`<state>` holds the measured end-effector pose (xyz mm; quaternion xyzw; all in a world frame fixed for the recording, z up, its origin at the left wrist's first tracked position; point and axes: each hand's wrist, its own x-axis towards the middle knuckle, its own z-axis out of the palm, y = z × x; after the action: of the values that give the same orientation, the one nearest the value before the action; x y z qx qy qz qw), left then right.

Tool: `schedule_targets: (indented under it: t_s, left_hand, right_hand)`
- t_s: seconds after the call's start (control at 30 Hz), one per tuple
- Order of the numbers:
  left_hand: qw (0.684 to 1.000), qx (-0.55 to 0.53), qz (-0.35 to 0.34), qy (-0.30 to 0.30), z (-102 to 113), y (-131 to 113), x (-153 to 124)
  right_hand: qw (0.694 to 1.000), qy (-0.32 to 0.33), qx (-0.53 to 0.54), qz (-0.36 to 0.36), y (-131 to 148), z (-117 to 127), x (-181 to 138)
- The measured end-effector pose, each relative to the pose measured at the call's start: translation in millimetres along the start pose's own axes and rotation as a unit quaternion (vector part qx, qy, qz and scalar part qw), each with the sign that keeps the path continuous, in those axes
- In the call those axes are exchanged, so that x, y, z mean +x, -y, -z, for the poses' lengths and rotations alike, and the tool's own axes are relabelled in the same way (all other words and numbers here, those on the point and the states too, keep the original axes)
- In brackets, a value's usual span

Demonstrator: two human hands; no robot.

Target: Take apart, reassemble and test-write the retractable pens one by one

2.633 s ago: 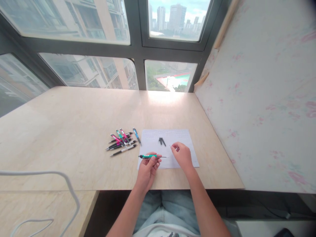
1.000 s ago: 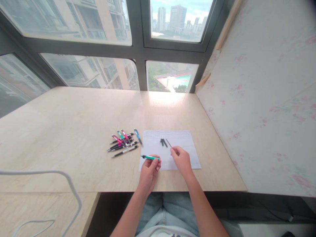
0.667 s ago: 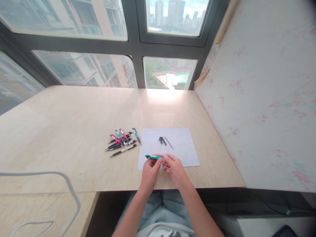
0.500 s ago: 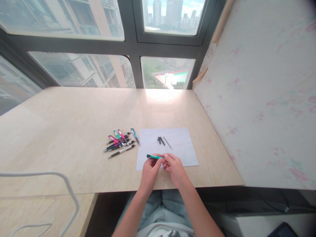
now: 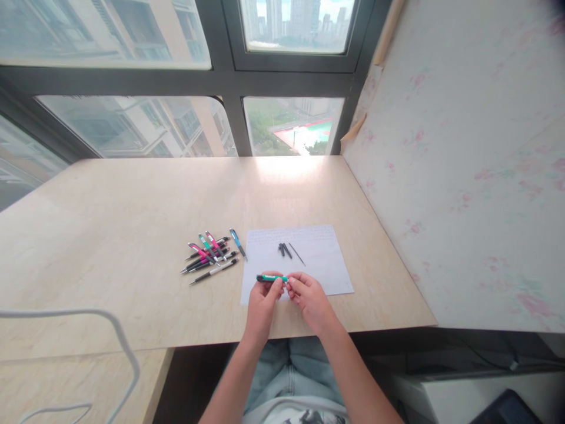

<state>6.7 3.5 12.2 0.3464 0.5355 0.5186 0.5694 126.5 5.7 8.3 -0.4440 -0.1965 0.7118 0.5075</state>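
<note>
My left hand (image 5: 263, 303) is closed round a green pen (image 5: 269, 278) and holds it level above the near edge of a white sheet of paper (image 5: 322, 265). My right hand (image 5: 309, 299) pinches the pen's right end, so both hands meet on it. Two small black pen parts (image 5: 283, 249) and a thin refill (image 5: 297, 254) lie on the paper just beyond the hands.
A pile of several pens (image 5: 210, 254) in pink, green, blue and black lies left of the paper on the beige table (image 5: 132, 224). A pale wall panel (image 5: 463, 165) closes off the right side. Windows run along the far edge. A white wire frame (image 5: 88, 353) sits at lower left.
My right hand laid the thin refill down on the paper near the black parts, then came back to the green pen's right end. The left hand kept hold of the pen.
</note>
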Motion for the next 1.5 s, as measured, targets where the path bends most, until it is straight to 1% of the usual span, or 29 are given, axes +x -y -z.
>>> schedule_targets:
  t_s: [0.1, 0.3, 0.4, 0.5, 0.6, 0.67, 0.73, 0.83, 0.93, 1.03, 1.13, 1.23, 1.4, 1.5]
  left_hand:
    - [1.000, -0.008, 0.008, -0.005, 1.6, 4.6, 0.7]
    - [0.998, -0.054, 0.016, 0.002, 3.3, 8.8, 0.4]
    - [0.998, -0.067, 0.016, 0.005, 3.2, 8.7, -0.6]
    - [0.997, -0.076, 0.018, 0.008, 3.8, 9.5, -0.7]
    - [0.996, -0.091, 0.020, 0.011, 5.7, 11.7, 0.2]
    - [0.995, -0.101, 0.019, 0.016, 7.2, 13.5, 0.7]
    - [0.994, -0.103, 0.019, 0.024, 8.3, 15.1, 0.7]
    - [0.994, -0.098, 0.022, 0.032, 8.5, 16.1, 0.5]
    - [0.994, -0.100, 0.025, 0.028, 8.0, 16.3, 0.3]
    - [0.994, -0.098, 0.021, 0.032, 8.4, 17.3, 0.2]
    - [0.995, -0.089, 0.013, 0.044, 9.5, 18.8, -0.1]
    - [0.995, -0.083, 0.008, 0.053, 10.5, 19.1, -0.3]
    - [0.995, -0.083, 0.011, 0.056, 11.4, 18.8, 0.5]
    - [0.995, -0.082, 0.011, 0.058, 11.6, 19.9, 1.3]
  right_hand:
    - [1.000, 0.004, -0.009, 0.008, -1.9, 1.4, 0.5]
    - [0.995, -0.002, -0.089, 0.045, -2.7, 3.4, -1.5]
    - [0.986, -0.006, -0.156, 0.065, -0.3, 3.8, -3.3]
    - [0.967, -0.008, -0.237, 0.091, 1.8, 7.1, -3.0]
    - [0.938, -0.022, -0.318, 0.135, 4.8, 16.0, -0.7]
    - [0.913, -0.049, -0.372, 0.162, 8.9, 24.6, 2.3]
    - [0.877, -0.086, -0.431, 0.192, 15.0, 33.5, 7.3]
    - [0.817, -0.132, -0.510, 0.236, 25.9, 42.0, 19.4]
    - [0.776, -0.133, -0.560, 0.259, 33.9, 40.5, 35.1]
    - [0.752, -0.122, -0.590, 0.269, 35.2, 31.7, 49.6]
    - [0.748, -0.110, -0.600, 0.262, 31.6, 22.8, 58.8]
    - [0.762, -0.088, -0.592, 0.246, 28.6, 19.0, 61.5]
    - [0.783, -0.100, -0.567, 0.235, 28.8, 22.6, 58.5]
    - [0.786, -0.095, -0.564, 0.234, 28.0, 25.0, 56.8]
